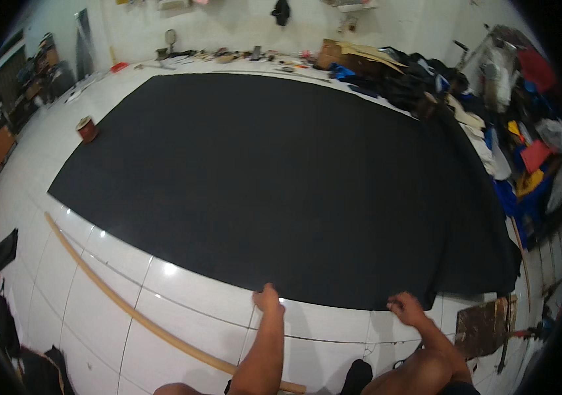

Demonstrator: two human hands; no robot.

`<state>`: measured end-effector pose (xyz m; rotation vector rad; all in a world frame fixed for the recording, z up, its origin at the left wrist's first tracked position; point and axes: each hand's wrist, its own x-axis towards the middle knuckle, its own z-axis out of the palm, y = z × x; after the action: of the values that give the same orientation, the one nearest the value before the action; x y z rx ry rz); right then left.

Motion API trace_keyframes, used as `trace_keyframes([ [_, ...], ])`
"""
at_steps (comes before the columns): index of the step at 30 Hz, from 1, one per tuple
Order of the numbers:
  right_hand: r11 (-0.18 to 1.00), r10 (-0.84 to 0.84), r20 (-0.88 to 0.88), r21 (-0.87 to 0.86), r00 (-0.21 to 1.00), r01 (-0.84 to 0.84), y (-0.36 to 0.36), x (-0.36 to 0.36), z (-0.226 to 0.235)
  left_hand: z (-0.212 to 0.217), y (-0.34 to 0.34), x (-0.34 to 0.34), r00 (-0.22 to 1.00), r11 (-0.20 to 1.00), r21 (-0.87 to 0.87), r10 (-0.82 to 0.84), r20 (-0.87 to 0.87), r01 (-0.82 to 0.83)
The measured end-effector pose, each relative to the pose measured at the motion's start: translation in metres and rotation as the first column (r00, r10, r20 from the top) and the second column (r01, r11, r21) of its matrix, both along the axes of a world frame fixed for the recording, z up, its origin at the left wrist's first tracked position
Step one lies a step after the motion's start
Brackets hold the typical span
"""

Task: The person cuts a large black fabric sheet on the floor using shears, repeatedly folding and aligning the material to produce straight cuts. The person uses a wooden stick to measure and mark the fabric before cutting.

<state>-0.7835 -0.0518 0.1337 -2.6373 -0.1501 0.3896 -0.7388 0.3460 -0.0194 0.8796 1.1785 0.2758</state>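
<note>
A large sheet of black fabric lies spread over the white tiled floor in front of me. At its near edge, left of the middle, my left hand is closed on the border, thumb side up. Farther right along the same edge, my right hand has its fingers curled in a pinch on the border. The fabric's right end is rumpled into folds and partly overlaps itself. A brown cylindrical weight or spool stands on the sheet's left edge.
A long wooden pole lies on the tiles at the near left. Piled cloth and plastic line the right side. Cardboard and small tools sit along the far wall. A worn brown board lies near my right arm.
</note>
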Motion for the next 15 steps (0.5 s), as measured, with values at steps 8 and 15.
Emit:
trace_keyframes([
  [8, 0.879, -0.475, -0.030, -0.063, 0.880, 0.472, -0.055, -0.193, -0.051, 0.019, -0.017, 0.007, 0.998, 0.995, -0.096, 0.016, -0.057, -0.022],
  [15, 0.876, -0.343, -0.160, -0.411, 0.926, 0.253, 0.073, -0.147, 0.178, -0.001, -0.006, 0.011, 0.992, 0.987, 0.116, 0.119, -0.051, -0.113],
])
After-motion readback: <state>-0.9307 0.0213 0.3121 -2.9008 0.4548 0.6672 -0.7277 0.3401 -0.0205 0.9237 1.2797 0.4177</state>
